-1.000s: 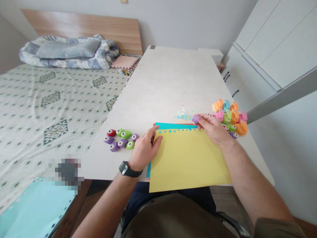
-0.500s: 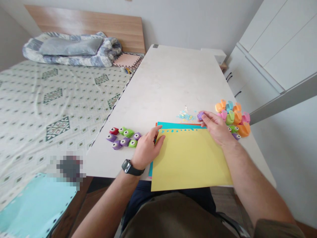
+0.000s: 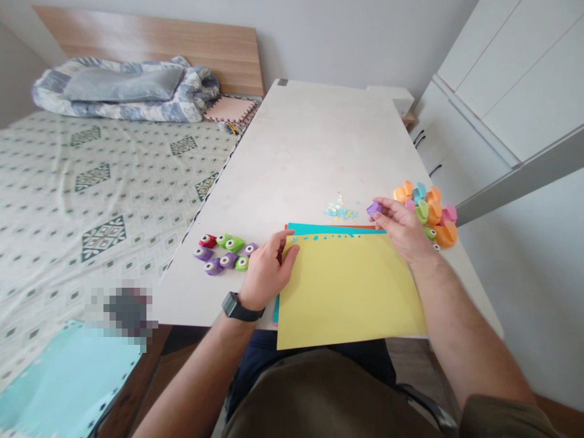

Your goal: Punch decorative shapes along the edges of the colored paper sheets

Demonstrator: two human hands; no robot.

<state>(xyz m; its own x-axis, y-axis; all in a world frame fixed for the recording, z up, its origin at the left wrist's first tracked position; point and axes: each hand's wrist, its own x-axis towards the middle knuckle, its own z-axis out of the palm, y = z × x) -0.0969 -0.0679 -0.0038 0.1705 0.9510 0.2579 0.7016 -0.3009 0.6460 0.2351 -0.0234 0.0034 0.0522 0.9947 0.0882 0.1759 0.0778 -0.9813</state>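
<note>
A yellow paper sheet lies on the white table over a teal sheet, with a row of punched shapes along its top edge. My left hand, with a black watch on the wrist, rests on the sheet's left edge, fingers curled against it. My right hand is lifted just past the sheet's top right corner and pinches a small purple paper punch.
Several small punches lie left of my left hand. A heap of bigger coloured punches sits at the table's right edge. Paper confetti lies beyond the sheets. A bed stands to the left, with a light blue sheet near its foot.
My right hand has drawn the purple punch off the yellow sheet's top edge, up and to the right. My left hand has stayed on the sheet's left edge.
</note>
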